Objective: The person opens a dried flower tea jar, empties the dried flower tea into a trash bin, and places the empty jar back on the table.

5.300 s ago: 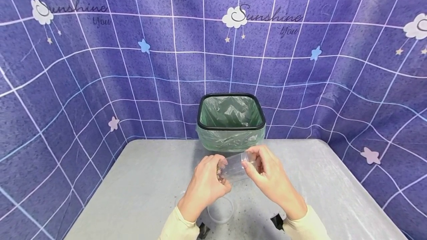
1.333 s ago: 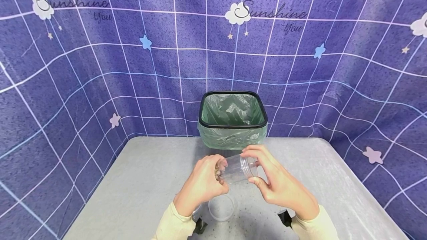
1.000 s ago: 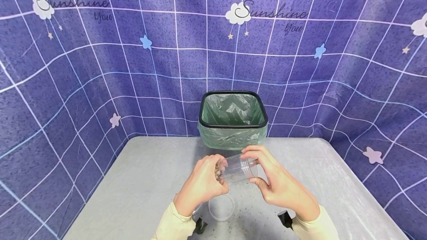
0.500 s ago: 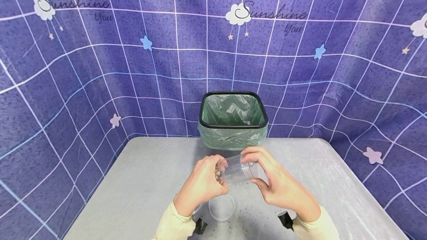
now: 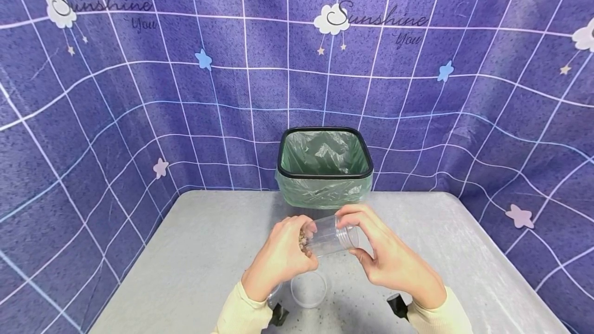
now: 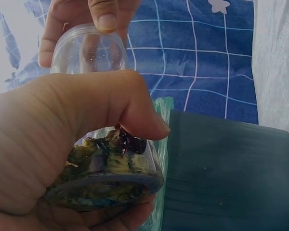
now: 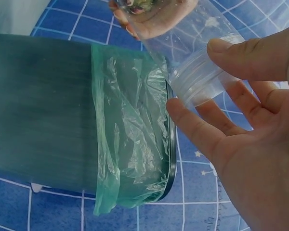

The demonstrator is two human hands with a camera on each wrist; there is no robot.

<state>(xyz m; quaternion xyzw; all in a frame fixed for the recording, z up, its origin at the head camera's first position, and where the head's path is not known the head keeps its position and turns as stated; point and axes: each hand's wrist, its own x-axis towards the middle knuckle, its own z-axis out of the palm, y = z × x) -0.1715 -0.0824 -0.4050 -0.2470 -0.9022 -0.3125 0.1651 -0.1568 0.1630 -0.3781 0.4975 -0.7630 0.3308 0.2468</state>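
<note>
A clear plastic jar (image 5: pixel 325 238) lies tilted between both hands above the table, its threaded open mouth to the right. Dried plant pieces (image 6: pixel 115 154), yellowish and dark, sit in its bottom end. My left hand (image 5: pixel 280 251) grips that bottom end, with thumb and fingers round the wall. At the mouth, my right hand (image 5: pixel 382 254) holds the threaded neck (image 7: pixel 202 72) between thumb and fingertips. A round clear lid (image 5: pixel 308 289) lies flat on the table below the jar. Part of another clear round piece (image 5: pixel 275 291) shows beside my left wrist, mostly hidden.
Behind the hands stands a bin (image 5: pixel 325 192) with a black rim and a green plastic liner. The grey table (image 5: pixel 199 251) has dark crumbs scattered near the lid. A purple-blue gridded curtain (image 5: pixel 232 92) encloses the back and sides.
Since the earliest frame, my right fingers have shifted from covering the jar's mouth to holding its neck, so the threads now show. Over the last second almost nothing has moved.
</note>
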